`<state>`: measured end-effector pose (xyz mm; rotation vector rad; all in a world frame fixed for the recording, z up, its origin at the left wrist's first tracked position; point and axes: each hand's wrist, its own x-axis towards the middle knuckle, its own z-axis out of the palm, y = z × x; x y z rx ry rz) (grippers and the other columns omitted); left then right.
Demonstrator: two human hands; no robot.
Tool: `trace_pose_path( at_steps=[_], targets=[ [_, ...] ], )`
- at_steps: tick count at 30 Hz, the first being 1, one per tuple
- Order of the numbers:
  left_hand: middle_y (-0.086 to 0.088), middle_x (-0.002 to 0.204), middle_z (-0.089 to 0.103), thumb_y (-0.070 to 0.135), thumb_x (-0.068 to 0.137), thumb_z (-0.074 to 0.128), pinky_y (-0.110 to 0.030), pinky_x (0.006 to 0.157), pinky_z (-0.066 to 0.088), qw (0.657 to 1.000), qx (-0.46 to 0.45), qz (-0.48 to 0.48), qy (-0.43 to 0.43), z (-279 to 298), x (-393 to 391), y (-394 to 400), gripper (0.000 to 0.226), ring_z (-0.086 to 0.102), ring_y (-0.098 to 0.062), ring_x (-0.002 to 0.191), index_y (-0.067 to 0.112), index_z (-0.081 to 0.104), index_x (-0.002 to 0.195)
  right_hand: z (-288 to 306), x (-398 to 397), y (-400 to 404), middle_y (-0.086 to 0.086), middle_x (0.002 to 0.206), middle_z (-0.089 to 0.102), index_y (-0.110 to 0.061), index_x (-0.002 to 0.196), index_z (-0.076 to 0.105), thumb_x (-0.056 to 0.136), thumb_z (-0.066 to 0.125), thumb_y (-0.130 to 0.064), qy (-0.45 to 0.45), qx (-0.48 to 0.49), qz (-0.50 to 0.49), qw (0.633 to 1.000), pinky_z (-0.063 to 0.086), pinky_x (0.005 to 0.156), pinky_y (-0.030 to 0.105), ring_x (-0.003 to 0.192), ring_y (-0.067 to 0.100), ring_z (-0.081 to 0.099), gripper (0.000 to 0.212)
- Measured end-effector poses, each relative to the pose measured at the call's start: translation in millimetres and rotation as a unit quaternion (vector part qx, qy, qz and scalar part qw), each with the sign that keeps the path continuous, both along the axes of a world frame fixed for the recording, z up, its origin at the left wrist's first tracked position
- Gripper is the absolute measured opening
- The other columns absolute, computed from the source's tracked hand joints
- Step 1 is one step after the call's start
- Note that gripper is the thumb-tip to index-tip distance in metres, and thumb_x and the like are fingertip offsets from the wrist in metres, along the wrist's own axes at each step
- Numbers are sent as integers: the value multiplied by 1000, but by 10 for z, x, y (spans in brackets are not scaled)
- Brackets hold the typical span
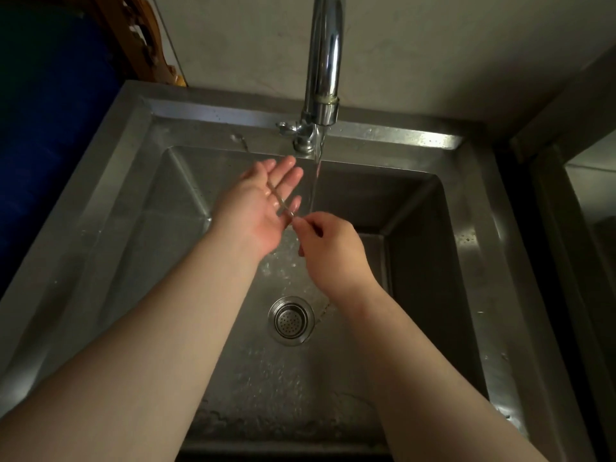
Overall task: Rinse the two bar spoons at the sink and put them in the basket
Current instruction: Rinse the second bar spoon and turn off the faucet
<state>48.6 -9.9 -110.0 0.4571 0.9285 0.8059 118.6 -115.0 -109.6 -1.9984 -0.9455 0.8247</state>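
Both hands work over the square stainless-steel sink basin, just left of the thin stream of water that falls from the chrome gooseneck faucet. The left hand is spread flat, palm up, gripping nothing; it serves as a support surface. A thin, pale metal bar spoon lies diagonally across that palm and its fingers. The right hand pinches the near end of the spoon between thumb and fingertips, the remaining fingers curled. This arrangement probably allows the shaft to be drawn across the wet palm and rubbed clean beside the flow. Only one spoon can be identified; the second spoon and the basket are not visible. The round perforated drain strainer sits below the wrists, with droplets scattered around it.
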Motion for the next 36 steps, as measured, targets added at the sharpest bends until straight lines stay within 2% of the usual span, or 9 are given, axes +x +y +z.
trace_pose_path(
  at_steps=[3, 7, 11, 15, 19, 21, 27, 32, 36],
  targets=[
    [2, 77, 79, 24, 107, 29, -29, 57, 55, 996, -64, 53, -30, -126, 8, -7, 24, 76, -13, 73, 17, 51, 103, 128, 57, 80, 10, 77, 69, -14, 81, 66, 89, 51, -16, -134, -36, 73, 988, 45, 55, 33, 71, 31, 62, 17],
    [-6, 71, 64, 5, 101, 42, -25, 46, 56, 987, -147, 63, -30, -348, -3, -56, 23, 60, -17, 70, 7, 54, 81, 308, 91, 222, 10, 85, 68, -12, 99, 67, 79, 52, 1, -266, -135, 166, 940, 51, 56, 34, 69, 31, 61, 28],
    [-3, 81, 52, 10, 98, 49, -27, 75, 45, 990, -134, -22, -23, -436, 45, -200, 7, 53, -16, 87, 11, 56, 101, 402, 130, 316, 7, 77, 59, -13, 94, 66, 77, 61, 2, -322, -150, 164, 920, 45, 51, 32, 62, 28, 54, 23],
    [-14, 85, 47, 3, 96, 40, -28, 62, 44, 995, -84, -49, -17, -418, 64, -265, 12, 50, -23, 83, 7, 52, 96, 448, 79, 360, 1, 60, 39, -12, 94, 68, 79, 56, 0, -335, -157, 177, 912, 32, 41, 28, 47, 21, 39, 22],
    [-4, 48, 53, -2, 97, 42, -15, 38, 44, 982, -168, 66, -52, -419, 29, -186, 28, 51, -9, 34, 7, 50, 71, 495, 201, 323, 4, 66, 50, -14, 98, 67, 81, 61, -3, -306, -159, 153, 926, 44, 46, 32, 56, 26, 53, 21],
    [-4, 42, 57, -4, 97, 45, -15, 40, 47, 971, -202, 98, -78, -447, 17, -170, 26, 53, -10, 31, 4, 54, 73, 494, 264, 279, 7, 78, 67, -14, 94, 70, 84, 63, -9, -232, -102, 132, 958, 56, 58, 37, 68, 27, 66, 13],
    [-5, 67, 60, -8, 88, 45, -16, 54, 46, 959, -248, 32, -131, -370, 96, -355, 20, 56, -11, 63, 5, 57, 77, 395, 163, 167, 1, 67, 71, -13, 86, 70, 87, 68, -22, 32, 98, 18, 995, 59, 67, 45, 60, 19, 69, 9],
    [-4, 65, 64, 7, 100, 46, -19, 40, 51, 936, -300, 28, -180, -287, 123, -531, 26, 63, -11, 62, 7, 61, 79, 294, 122, 230, -6, 63, 64, -17, 96, 71, 94, 59, -26, 6, 128, 17, 992, 56, 68, 38, 65, 16, 64, 15],
    [-9, 73, 64, 1, 98, 44, -23, 60, 59, 933, -317, 27, -166, -386, 93, -492, 23, 61, -13, 80, 2, 60, 82, 271, 134, 239, -9, 71, 63, -13, 110, 70, 98, 52, -25, -40, 139, 27, 989, 52, 70, 30, 74, 15, 65, 24]
  ],
)
